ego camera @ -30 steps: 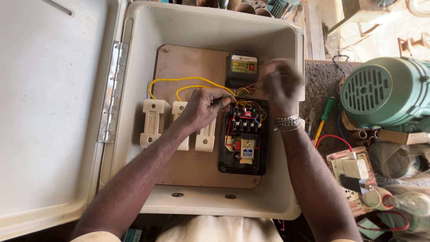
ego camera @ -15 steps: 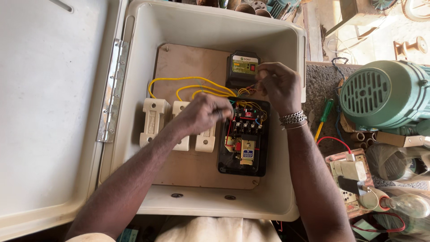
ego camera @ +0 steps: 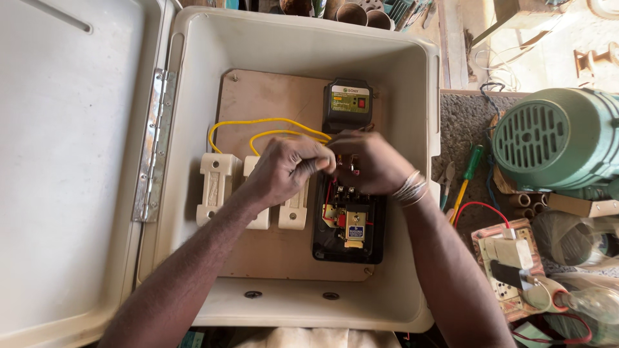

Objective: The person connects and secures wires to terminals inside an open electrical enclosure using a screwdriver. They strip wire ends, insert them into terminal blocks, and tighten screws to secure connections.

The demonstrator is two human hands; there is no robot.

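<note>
**Both hands meet at top of black starter unit**

Inside the cream enclosure box [ego camera: 412, 116], on the wooden backboard [ego camera: 271, 103], both hands sit close together over the upper end of the black starter unit [ego camera: 349, 225]. Left hand [ego camera: 284, 169] comes in from lower left, fingers curled w/ tips pinched near the yellow wires [ego camera: 258, 122]; looks closed on a wire end, but exactly what it grips is hidden by the knuckles. Right hand [ego camera: 374, 161] comes in from lower right, metal bangles [ego camera: 410, 189] on the wrist, fingers bent down onto the unit's top terminals; can't tell if it holds anything. Fingertips of the 2 hands nearly touch, approx. above the unit's top edge.

Yellow wires loop from the hands' meeting point over to the left, down to the white fuse holders [ego camera: 219, 187], which stand in a row just left of the starter unit. Small black module w/ red button [ego camera: 347, 103] sits just above the hands.

Box lid [ego camera: 71, 161] lies open to the left, hinge [ego camera: 153, 148] between. Outside the box, right: green-handled screwdriver [ego camera: 472, 164], green motor [ego camera: 554, 142], switch board w/ red wire [ego camera: 506, 258].
</note>
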